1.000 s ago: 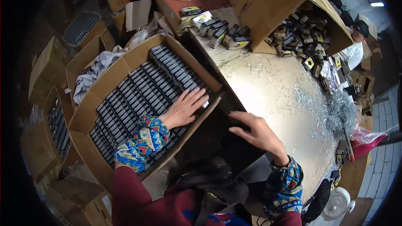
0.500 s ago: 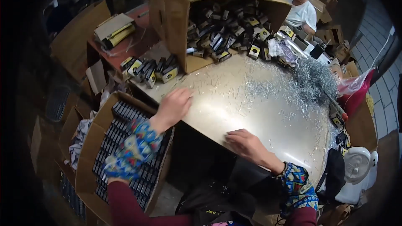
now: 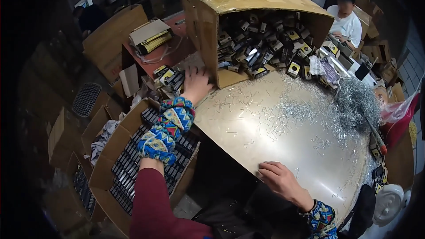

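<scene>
My left hand (image 3: 197, 85) reaches to a small pile of black-and-yellow boxes (image 3: 170, 77) beside the big carton's left wall. Its fingers are stretched out and apart over the pile's right end, and I see nothing held in it. Over the near edge of the metal tabletop (image 3: 248, 126), my right hand (image 3: 283, 182) rests with its fingers curled and close together. Whatever those fingers may hold is hidden. Thin bent metal wires (image 3: 287, 110) lie scattered across the tabletop, thickening into a grey tangled heap (image 3: 356, 106) at the right.
A large carton (image 3: 201, 40) lies on its side, full of small boxes (image 3: 265, 48). Below my left forearm stands an open carton (image 3: 104, 183) packed with rows of dark pieces (image 3: 128, 168). Another person (image 3: 349, 24) sits at the far right. A white fan (image 3: 388, 203) stands near right.
My left hand has moved away from me, from the tabletop's left edge to the pile of small boxes. My right hand stays at the near edge. The whole view has shifted.
</scene>
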A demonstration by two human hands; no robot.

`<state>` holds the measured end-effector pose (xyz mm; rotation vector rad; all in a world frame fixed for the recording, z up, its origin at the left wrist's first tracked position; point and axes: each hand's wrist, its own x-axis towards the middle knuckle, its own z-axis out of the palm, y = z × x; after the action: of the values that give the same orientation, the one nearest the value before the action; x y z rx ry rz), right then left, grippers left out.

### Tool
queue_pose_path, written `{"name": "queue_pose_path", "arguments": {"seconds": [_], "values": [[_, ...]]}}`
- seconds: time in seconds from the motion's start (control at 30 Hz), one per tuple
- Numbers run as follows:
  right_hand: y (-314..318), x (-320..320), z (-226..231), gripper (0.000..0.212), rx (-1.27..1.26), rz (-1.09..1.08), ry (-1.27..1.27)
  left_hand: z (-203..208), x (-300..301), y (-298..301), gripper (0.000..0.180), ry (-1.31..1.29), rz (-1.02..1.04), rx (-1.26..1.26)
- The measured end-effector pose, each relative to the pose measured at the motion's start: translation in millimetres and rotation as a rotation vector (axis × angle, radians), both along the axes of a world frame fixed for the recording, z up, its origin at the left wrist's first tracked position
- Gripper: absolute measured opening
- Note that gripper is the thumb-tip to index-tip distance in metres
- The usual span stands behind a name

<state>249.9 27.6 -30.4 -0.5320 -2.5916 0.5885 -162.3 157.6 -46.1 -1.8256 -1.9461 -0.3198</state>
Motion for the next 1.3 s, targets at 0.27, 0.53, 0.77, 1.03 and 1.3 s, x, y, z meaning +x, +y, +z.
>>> {"name": "queue_pose_path", "arguments": {"seconds": [0.27, 0.53, 0.77, 1.03, 1.3], "values": [[-3.6, 12.9, -0.3, 0.025, 0.011, -0.052, 0.005, 17.2, 21.6, -43.5, 0.051, -0.031, -0.037, 0.210], [-15.2, -9.4, 11.8, 0.031, 0.025, 0.049, 0.018, 86.7, 56.0, 12.4, 0.039, -0.644, 0.138, 0.066], [38.5, 39.5, -13.6, 0.037, 0.102, -0.236, -0.038, 78.1, 18.9, -6.2, 0.037, -0.561, 0.202, 0.186], [151.8, 14.9, -45.5, 0.039, 0.293, -0.826, -0.114, 36.2, 107.7, -69.0, 0.076, -0.643, -0.107, 0.211], [83.2, 66.1, -32.7, 0.039, 0.250, -0.515, -0.252, -27.2, 142.2, -82.3, 0.068, -0.682, -0.319, -0.059]]}}
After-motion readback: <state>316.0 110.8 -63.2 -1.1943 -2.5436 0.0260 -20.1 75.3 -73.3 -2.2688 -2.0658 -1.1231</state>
